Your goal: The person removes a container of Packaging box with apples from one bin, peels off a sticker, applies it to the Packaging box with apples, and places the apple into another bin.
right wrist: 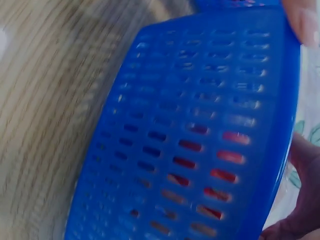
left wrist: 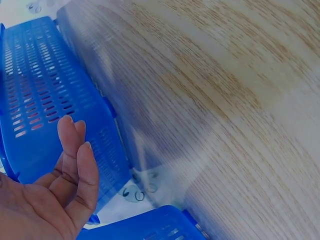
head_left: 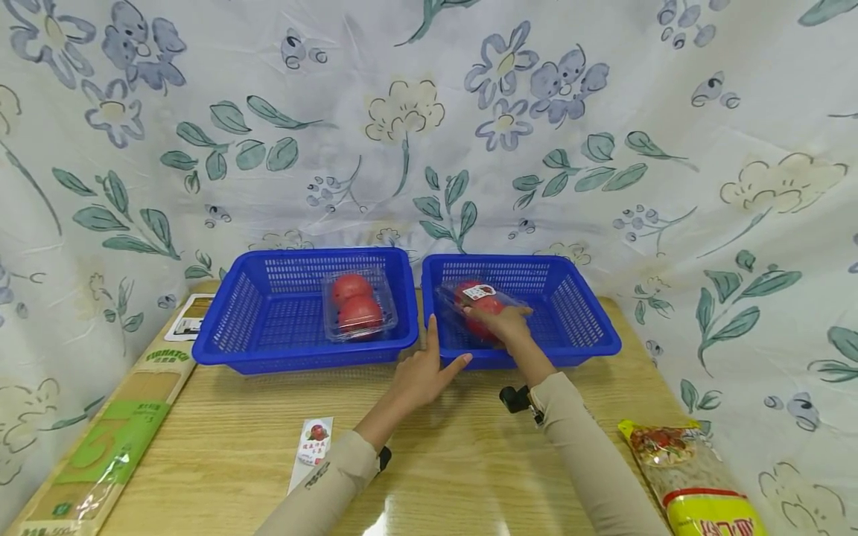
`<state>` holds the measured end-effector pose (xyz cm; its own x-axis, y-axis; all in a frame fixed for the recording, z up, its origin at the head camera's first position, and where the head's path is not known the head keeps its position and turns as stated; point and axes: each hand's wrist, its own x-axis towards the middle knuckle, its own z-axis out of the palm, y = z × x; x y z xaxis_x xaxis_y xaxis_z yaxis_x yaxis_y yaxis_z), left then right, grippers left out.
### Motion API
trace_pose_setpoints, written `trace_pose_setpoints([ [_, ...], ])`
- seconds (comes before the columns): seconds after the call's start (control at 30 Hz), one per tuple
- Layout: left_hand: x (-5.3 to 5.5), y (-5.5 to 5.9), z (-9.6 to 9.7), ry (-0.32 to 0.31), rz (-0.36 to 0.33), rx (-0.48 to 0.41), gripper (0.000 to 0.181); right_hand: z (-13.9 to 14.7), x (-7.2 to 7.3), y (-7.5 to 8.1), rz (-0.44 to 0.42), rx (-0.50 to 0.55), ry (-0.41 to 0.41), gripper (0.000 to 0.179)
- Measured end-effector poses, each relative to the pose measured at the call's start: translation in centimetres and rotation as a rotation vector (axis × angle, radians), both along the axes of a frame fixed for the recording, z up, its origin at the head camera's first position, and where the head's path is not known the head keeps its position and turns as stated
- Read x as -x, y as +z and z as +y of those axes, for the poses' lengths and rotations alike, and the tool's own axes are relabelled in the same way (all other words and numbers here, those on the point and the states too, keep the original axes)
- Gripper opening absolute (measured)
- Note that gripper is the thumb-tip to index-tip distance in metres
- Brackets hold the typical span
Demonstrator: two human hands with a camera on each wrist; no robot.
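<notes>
Where the head camera looked down, two rectangular blue plastic baskets with slotted walls stood side by side on a pale wood-grain worktop (head_left: 509, 461). The left basket (head_left: 288, 316) contained a clear plastic box (head_left: 389, 298) with two round red fruits (head_left: 360, 313) inside. In the right basket (head_left: 570, 305), a second clear plastic box (head_left: 484, 304), white-labelled and also containing red fruit, lay aslant near the left end. The right hand (head_left: 504, 322) gripped this second box, thumb to its left and fingers to its right. The left hand (head_left: 422, 372) held nothing; its forefinger and thumb were spread wide at that basket's near left corner. A white card (head_left: 316, 443) printed with a red fruit lay near the left sleeve, a long green-and-tan packet (head_left: 110, 439) farther left, and a clear-and-yellow bag (head_left: 697, 480) lower right.

From the left wrist, the left hand showed loosely bent fingers beside a blue slotted wall.

From the right wrist, red fruit showed through the basket's slots; the right hand, partly hidden beyond the rim, curved at the frame's edge.
</notes>
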<state>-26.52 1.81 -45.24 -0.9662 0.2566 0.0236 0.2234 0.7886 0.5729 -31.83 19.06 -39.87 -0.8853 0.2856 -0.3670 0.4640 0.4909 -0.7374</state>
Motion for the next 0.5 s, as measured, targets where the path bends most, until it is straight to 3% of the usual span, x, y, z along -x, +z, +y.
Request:
trace_pose_setpoints([
  [0.17,0.0,0.0,-0.1,0.009,0.009,0.013,0.104,0.4,-0.5,-0.2,0.021,-0.338,0.131,0.120],
  [0.5,0.0,0.0,0.1,0.012,0.032,0.017,0.102,0.7,-1.3,-1.0,-0.011,-0.550,0.223,0.099],
])
